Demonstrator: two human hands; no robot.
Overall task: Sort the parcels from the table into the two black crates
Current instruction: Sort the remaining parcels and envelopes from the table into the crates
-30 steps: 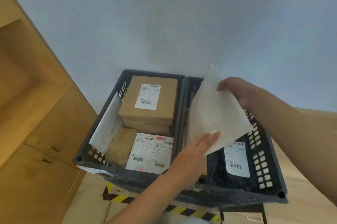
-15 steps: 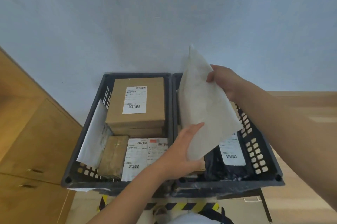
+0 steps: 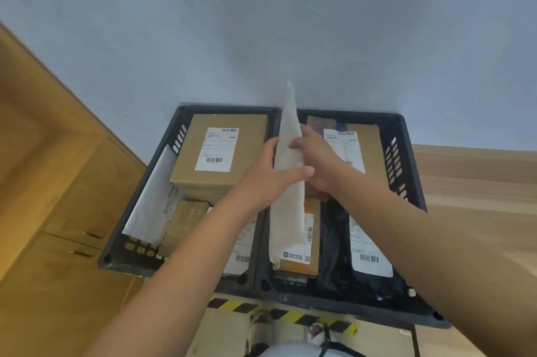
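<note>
A flat white paper mailer [image 3: 287, 182] stands on edge, nearly upright, over the left side of the right black plastic crate [image 3: 406, 159], just beside the wall it shares with the left black plastic crate [image 3: 136, 249]. Its lower end is down among the parcels there and its far tip rises above the rims. The left hand [image 3: 268, 179] pinches it, with the fingers on its left face and the thumb laid across its near edge. The right hand [image 3: 318, 159] has its fingertips against the right face; I cannot tell whether it grips or only presses. In the right crate lie a brown cardboard box with a white label [image 3: 369, 147] at the far end, a black plastic bag with a white label [image 3: 367, 258] near the right, and a small orange-brown box [image 3: 302, 265] touching the mailer's lower end. The left crate holds a large brown cardboard box with a barcode label [image 3: 220, 153], a white envelope [image 3: 152, 202] leaning on the left wall, and a small brown taped parcel [image 3: 184, 223] beside it. A wooden cabinet [image 3: 58, 211] stands to the left, a pale wooden table [image 3: 479, 182] to the right, and black-and-yellow tape [image 3: 279, 313] runs along the near side.
</note>
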